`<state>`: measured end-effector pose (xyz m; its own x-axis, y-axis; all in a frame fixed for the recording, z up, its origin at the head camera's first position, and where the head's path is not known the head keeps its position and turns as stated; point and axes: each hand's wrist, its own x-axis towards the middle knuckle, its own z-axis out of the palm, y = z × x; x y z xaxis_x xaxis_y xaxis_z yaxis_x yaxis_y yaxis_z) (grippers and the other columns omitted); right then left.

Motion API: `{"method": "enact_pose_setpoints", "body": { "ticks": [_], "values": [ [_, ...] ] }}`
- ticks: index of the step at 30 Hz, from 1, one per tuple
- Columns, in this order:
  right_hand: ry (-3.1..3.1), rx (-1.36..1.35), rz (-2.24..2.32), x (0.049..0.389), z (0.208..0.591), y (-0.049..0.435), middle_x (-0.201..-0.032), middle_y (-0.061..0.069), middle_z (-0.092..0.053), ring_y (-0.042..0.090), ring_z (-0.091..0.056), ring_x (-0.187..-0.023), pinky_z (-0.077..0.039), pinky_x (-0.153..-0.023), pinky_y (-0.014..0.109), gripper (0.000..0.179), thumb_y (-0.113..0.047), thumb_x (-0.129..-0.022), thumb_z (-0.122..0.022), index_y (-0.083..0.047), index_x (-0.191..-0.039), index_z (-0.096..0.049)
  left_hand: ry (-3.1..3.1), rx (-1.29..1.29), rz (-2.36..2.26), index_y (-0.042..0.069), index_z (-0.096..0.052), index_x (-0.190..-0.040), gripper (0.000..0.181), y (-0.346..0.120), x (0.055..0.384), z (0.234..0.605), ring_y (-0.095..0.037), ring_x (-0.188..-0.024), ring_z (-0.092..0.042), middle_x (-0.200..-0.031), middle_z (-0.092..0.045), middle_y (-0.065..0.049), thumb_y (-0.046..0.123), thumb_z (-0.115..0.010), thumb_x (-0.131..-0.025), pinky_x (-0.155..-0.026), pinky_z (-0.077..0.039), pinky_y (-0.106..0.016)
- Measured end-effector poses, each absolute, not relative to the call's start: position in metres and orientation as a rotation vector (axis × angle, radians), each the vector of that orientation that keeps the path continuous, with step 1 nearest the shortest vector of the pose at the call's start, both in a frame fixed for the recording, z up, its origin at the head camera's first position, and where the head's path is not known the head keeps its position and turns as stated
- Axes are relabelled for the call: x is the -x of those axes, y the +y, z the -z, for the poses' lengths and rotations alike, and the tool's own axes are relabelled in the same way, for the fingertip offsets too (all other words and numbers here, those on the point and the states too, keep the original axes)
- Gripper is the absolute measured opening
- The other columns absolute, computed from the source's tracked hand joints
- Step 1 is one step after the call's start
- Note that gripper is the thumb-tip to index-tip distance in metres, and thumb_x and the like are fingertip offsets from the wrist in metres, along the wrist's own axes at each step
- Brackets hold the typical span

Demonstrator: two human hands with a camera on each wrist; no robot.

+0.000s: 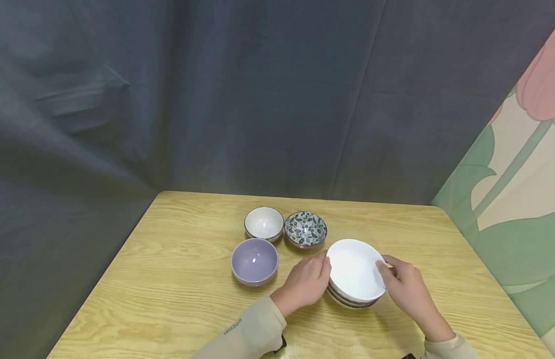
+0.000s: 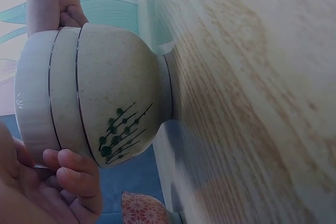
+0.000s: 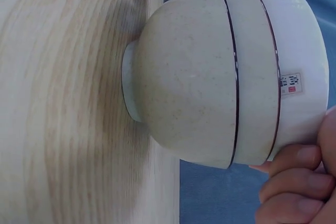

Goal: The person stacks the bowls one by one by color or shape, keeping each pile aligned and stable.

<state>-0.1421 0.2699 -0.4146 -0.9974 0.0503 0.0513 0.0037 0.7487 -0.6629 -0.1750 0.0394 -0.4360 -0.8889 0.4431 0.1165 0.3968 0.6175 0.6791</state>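
Note:
A white bowl point(image 1: 355, 269) sits on top of a stack, nested in a speckled beige bowl point(image 2: 66, 87) with a dark rim. Beneath both is another beige bowl point(image 2: 118, 72), painted with green dots and dark lines, its foot at the wooden tabletop. My left hand point(image 1: 306, 281) grips the white bowl's left side, with curled fingers below its rim. On the opposite side, my right hand point(image 1: 405, 286) holds the same bowl, thumb at the rim and fingers under it. A small printed label point(image 3: 291, 84) shows on the white bowl's outside.
Left of the stack stands a purple bowl point(image 1: 254, 262). Behind it are a white bowl with a dark rim point(image 1: 264, 223) and a bowl with a dark leaf pattern point(image 1: 305, 229). Dark cloth point(image 1: 277, 99) hangs behind the wooden table point(image 1: 169, 279); a flower-printed panel point(image 1: 519, 209) borders the right.

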Motion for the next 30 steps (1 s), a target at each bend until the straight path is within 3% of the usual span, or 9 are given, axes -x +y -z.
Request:
{"method": "enact_pose_setpoints", "body": {
  "ticks": [10,17,30],
  "values": [
    [-2.852,0.017,-1.090,0.1406,0.4149,0.2720,-0.092,0.019,-0.074,0.018,-0.067,-0.078,-0.048,-0.057,0.026,0.046,-0.025,-0.106,-0.047,0.013,-0.129,-0.058,2.783,-0.738,-1.120,-0.005,-0.050,-0.142,0.056,0.0401,0.1765,0.4344,-0.033,-0.132,-0.053,-0.146,-0.053,-0.014,0.030,-0.021,-0.109,-0.110,-0.042,-0.040],
    [-2.852,0.013,-1.097,0.1415,0.4176,0.2725,-0.094,0.022,-0.074,0.023,-0.070,-0.084,-0.050,-0.060,0.027,0.046,-0.025,-0.106,-0.048,0.014,-0.130,-0.057,2.762,-0.734,-1.138,-0.005,-0.051,-0.142,0.056,0.0387,0.1771,0.4339,-0.032,-0.133,-0.052,-0.146,-0.052,-0.015,0.029,-0.021,-0.109,-0.110,-0.042,-0.040],
    [-2.836,0.033,-1.083,0.1394,0.4176,0.2707,-0.091,0.020,-0.074,0.021,-0.069,-0.079,-0.049,-0.057,0.027,0.045,-0.024,-0.106,-0.048,0.014,-0.128,-0.058,2.777,-0.767,-1.115,-0.006,-0.050,-0.142,0.056,0.0385,0.1770,0.4323,-0.032,-0.132,-0.053,-0.145,-0.053,-0.015,0.028,-0.020,-0.109,-0.108,-0.044,-0.039]
  ]
}}
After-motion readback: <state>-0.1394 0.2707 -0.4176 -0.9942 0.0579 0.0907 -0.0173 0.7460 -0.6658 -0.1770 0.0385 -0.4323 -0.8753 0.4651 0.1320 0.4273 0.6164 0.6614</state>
